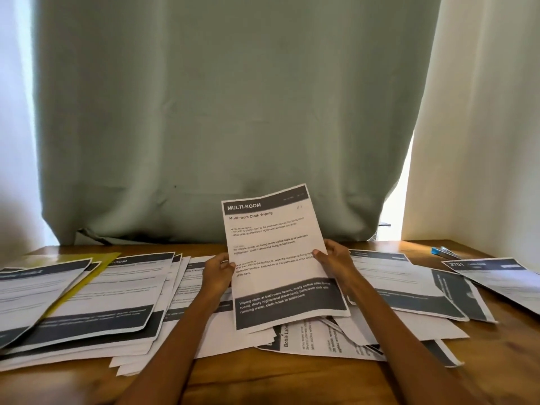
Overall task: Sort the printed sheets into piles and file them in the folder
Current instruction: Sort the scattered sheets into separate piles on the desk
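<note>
I hold a printed sheet (277, 247) headed MULTI-ROOM upright above the table, tilted slightly right. My left hand (217, 271) pinches its left edge and my right hand (333, 258) pinches its right edge. Under it lies a loose heap of printed sheets (321, 340), some turned sideways. A stack of sheets (111, 293) lies on the left, and another pile (409, 285) on the right. A yellow folder (87, 276) pokes out between sheets at the far left.
The wooden table (263, 381) shows bare wood along its front edge. One sheet (496, 276) lies apart at the far right, with a blue item (441, 251) behind it. A grey-green curtain (233, 112) hangs behind the table.
</note>
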